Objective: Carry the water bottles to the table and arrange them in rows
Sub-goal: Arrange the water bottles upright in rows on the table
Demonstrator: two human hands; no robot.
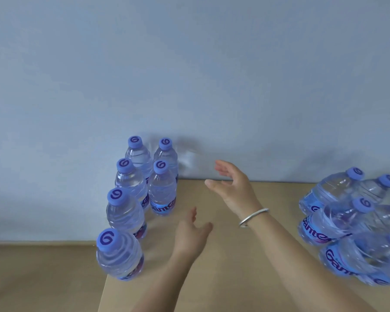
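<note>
Several clear water bottles with blue caps stand upright in two rows at the left edge of the tan table (245, 273): the nearest bottle (118, 255), one behind it (124, 212), and a shorter second row (162, 190) beside the far ones. A cluster of more bottles (347, 224) stands at the right, partly cut off by the frame. My left hand (190, 235) hovers open over the table, right of the rows. My right hand (233, 188), a silver bracelet on its wrist, is open and higher, fingers spread toward the rows. Neither hand holds anything.
A pale blue-grey wall (189, 75) rises directly behind the table. The table's left edge runs just under the nearest bottle; tan floor (38, 278) lies beyond it. Bare tabletop lies between the rows and the right cluster.
</note>
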